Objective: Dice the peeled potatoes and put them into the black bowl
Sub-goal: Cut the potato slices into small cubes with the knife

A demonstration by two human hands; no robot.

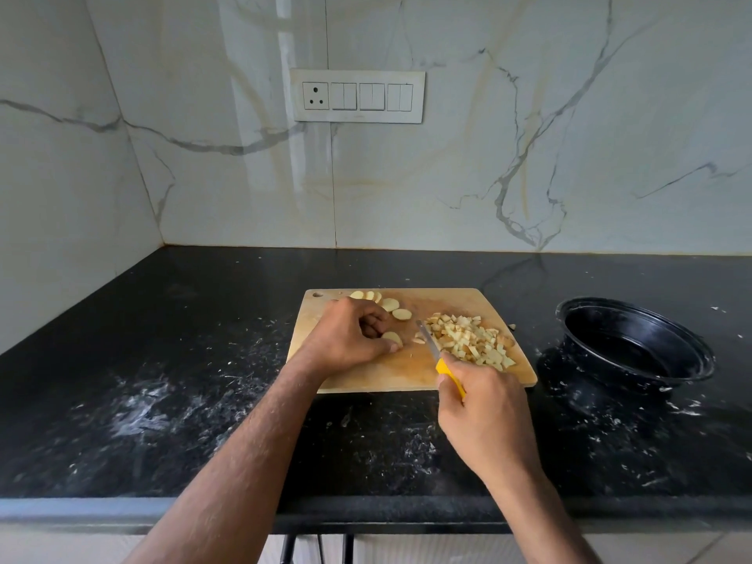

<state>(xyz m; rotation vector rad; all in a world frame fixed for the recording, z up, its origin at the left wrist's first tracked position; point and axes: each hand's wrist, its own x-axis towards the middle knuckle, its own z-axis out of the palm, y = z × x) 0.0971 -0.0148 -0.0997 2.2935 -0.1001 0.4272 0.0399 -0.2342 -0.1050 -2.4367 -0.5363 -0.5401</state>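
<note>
— What's the biggest thing here?
— The black counter (171, 400), smeared with white flecks, under a marbled wall (529, 136) carrying a switch panel (358, 96).
— And on the counter?
— A wooden cutting board (411, 372); well to its right, apart from it, the black bowl (635, 343), tilted, with nothing I can make out inside.
— The hands?
— The left hand (350, 339) rests on the board, fingers curled, pinching a potato slice (392, 338). The right hand (484, 405) grips the yellow handle of a knife (437, 360), fingers wrapped around it, blade tip on the board.
— The potato?
— A heap of diced potato (468, 339) lies just right of the blade; round slices (384, 304) sit along the board's far edge.
</note>
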